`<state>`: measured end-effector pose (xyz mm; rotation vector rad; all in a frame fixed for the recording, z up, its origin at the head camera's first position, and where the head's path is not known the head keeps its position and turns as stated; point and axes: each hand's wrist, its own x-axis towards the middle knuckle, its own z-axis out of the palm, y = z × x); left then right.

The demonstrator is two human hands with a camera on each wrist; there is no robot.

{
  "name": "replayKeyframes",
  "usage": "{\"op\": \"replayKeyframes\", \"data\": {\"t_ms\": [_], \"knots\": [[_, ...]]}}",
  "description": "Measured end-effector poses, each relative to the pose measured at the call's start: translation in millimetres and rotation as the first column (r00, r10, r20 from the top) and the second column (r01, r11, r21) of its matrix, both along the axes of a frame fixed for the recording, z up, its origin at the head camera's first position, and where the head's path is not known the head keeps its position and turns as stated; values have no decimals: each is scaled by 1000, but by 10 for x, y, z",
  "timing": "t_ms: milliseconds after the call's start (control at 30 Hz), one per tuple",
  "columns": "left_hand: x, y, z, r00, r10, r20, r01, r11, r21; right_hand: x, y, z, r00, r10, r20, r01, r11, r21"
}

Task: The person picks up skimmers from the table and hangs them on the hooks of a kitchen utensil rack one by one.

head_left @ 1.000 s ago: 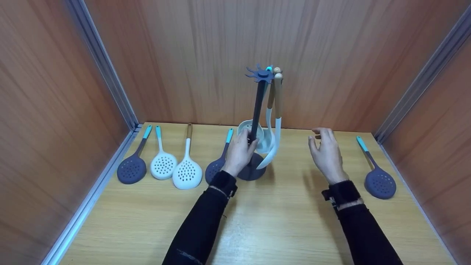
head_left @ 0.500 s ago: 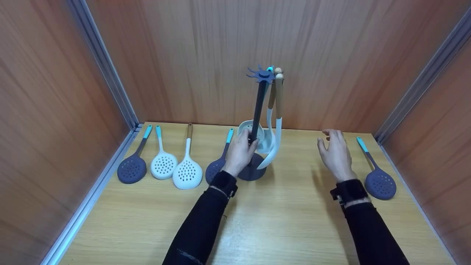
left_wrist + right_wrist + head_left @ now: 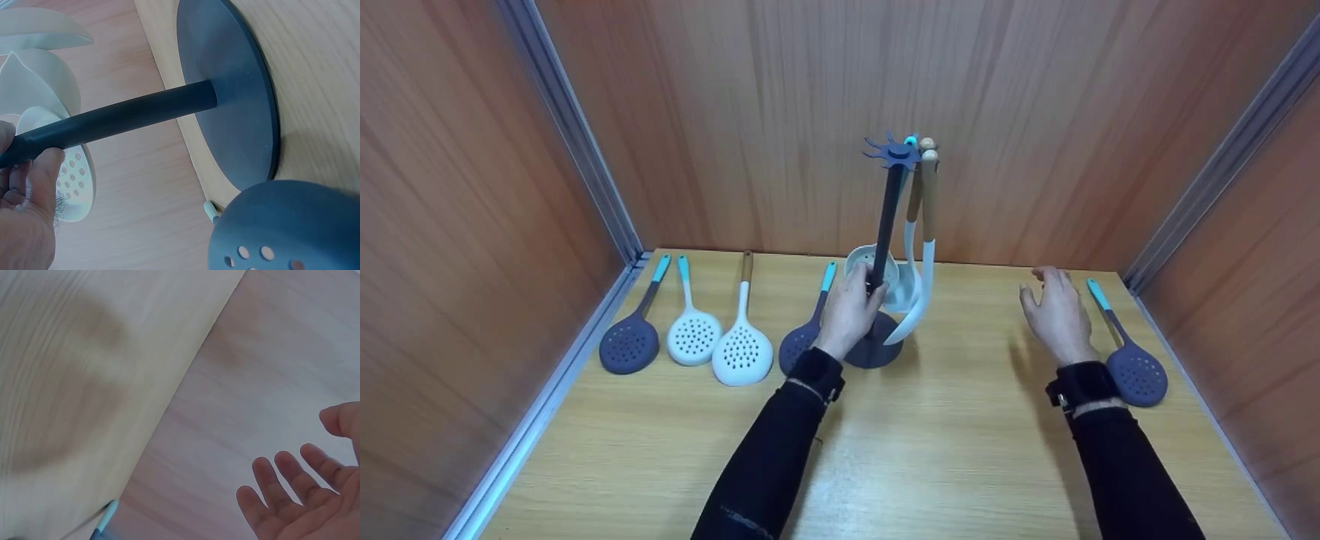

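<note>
My left hand grips the dark pole of a utensil stand, whose round base rests on the table. From the stand's spiky top hang a white ladle with a wooden handle, a second pale utensil with a wooden handle just behind it, and a pale perforated skimmer. Over the right part of the table hovers my right hand, fingers loosely bent and holding nothing. Closest to it lies a dark slotted turner with a turquoise handle; in the right wrist view only its handle tip shows.
Left of the stand lie a dark slotted turner, a white one with a turquoise handle, a white one with a wooden handle and another dark one. Wooden panels enclose the table at the back and sides.
My right hand has moved rightward, closer to the dark turner on the right. My left hand stays on the pole, and the stand with its hanging utensils barely shifts.
</note>
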<state>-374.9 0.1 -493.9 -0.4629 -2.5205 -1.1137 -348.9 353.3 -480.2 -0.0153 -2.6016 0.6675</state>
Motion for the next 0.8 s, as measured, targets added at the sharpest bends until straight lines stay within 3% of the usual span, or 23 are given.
{"op": "replayKeyframes", "data": {"t_ms": [300, 533, 800], "knots": [[5, -18, -2, 998, -22, -58, 22, 1000, -5, -18, 172, -68, 998, -20, 55, 19, 999, 28], [4, -18, -2, 999, -19, -50, 19, 1000, -4, -52, 305, -112, 999, -12, 50, 10, 999, 52], [4, -14, -6, 999, -19, -49, 19, 1000, -6, -65, 467, -141, 979, -58, 195, 40, 995, 97]]}}
